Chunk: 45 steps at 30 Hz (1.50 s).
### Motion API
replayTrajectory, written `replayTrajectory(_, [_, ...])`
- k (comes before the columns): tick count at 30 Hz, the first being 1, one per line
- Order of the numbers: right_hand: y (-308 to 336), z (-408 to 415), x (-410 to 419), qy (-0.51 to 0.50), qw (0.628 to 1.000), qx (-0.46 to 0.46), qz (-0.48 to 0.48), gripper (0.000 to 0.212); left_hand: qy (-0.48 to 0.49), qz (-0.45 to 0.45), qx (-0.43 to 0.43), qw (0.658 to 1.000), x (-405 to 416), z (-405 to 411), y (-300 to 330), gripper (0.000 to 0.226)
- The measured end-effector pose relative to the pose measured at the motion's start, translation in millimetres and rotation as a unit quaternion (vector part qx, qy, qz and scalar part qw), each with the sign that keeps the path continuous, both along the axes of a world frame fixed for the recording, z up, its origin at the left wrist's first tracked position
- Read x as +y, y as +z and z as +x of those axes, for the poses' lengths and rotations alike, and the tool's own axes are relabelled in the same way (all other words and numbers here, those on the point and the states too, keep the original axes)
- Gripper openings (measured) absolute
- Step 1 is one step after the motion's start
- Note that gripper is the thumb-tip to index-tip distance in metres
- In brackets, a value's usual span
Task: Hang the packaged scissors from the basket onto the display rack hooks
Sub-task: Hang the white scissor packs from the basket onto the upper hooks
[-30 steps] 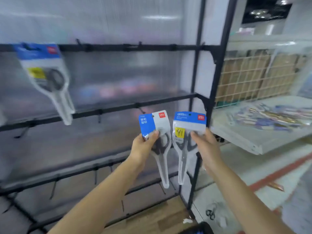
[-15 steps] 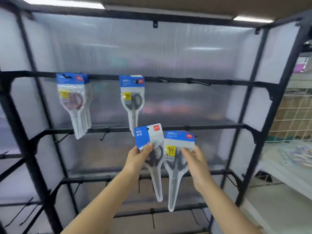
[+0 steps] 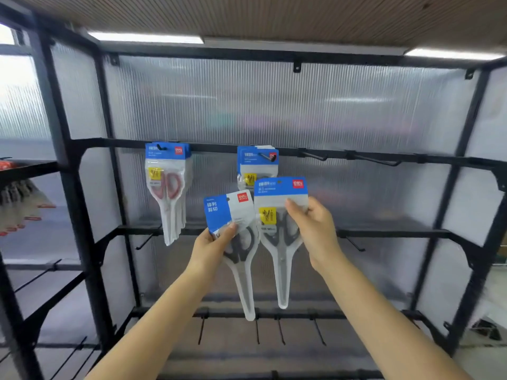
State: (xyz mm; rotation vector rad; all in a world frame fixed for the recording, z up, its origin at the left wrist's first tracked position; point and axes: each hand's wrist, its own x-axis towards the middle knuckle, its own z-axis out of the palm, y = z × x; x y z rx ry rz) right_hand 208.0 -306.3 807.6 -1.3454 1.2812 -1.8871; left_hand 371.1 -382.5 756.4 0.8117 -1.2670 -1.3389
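Both packs have risen toward the rack's top rail [image 3: 356, 156]. The right hand [image 3: 315, 229] pinches its scissors pack [image 3: 279, 198] just below the occupied hook [image 3: 270, 157]; hanging is imminent. The left hand [image 3: 214, 242] pinches the second pack [image 3: 230, 212] lower.

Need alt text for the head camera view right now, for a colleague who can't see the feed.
Two hands each hold a packaged pair of scissors up before a black display rack: the left hand grips a tilted pack, the right hand an upright pack. On the top rail, hung packs and more behind; empty hooks to the right.
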Motion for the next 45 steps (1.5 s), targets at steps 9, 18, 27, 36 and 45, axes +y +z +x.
replayTrajectory(9, [41,14,-34,-0.048,0.996,-0.033,-0.065,0.007,-0.034,-0.027,0.009,0.999,-24,18,13,0.048])
replayTrajectory(18, [43,16,-53,-0.112,0.991,-0.043,-0.060,0.018,-0.045,-0.034,0.028,0.998,-45,20,15,0.014])
replayTrajectory(27, [46,14,-54,-0.126,0.988,-0.058,-0.066,0.015,-0.059,-0.027,0.023,0.998,-62,15,11,0.018])
replayTrajectory(36, [36,9,-53,-0.133,0.989,-0.039,-0.042,0.016,-0.078,-0.036,-0.006,0.996,-69,5,2,0.023])
replayTrajectory(45, [45,8,-60,-0.129,0.988,-0.060,-0.051,0.019,-0.076,-0.028,0.006,0.997,-67,-1,-3,0.012])
